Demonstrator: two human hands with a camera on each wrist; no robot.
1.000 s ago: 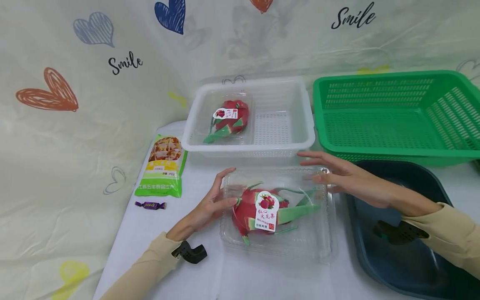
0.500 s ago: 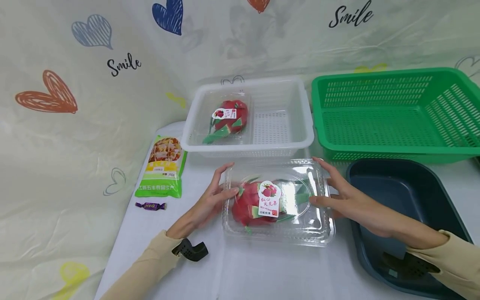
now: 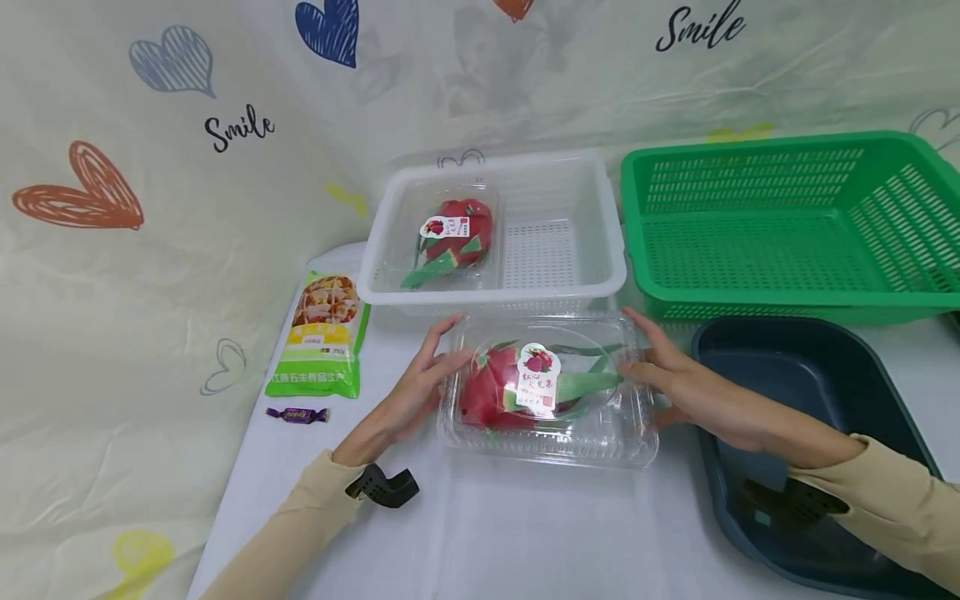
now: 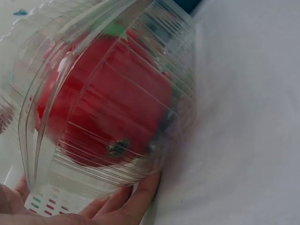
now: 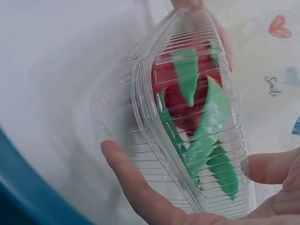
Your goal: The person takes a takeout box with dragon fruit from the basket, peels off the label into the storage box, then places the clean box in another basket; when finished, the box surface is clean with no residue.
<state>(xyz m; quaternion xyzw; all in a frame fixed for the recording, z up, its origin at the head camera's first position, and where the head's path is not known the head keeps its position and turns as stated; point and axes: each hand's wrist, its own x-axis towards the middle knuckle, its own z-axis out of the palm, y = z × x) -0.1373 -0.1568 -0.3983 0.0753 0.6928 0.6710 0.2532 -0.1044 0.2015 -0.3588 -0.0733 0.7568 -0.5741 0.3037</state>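
Fingers (image 5: 133,185) holding clear container (image 3: 607,429) by both ends, dragon fruit (image 3: 489,390) inside

Out of the head view went the near edge of the table (image 3: 540,542), clean cut off! Along the far edge, the green basket (image 3: 742,250) lost its right end to the frame, and just below it a dark sliver (image 3: 956,327) peeked in, too little to name. Nearer, the right sleeve (image 3: 892,508) covered part of the blue tub (image 3: 795,375). By the left edge, the candy (image 3: 297,415) wore lettering too small to read! And the clear box (image 3: 600,442) hid some fingers of the left hand (image 3: 401,400), its ribbed wall blurring the red fruit (image 4: 112,93), while the right wrist view cropped the right hand (image 3: 693,385).
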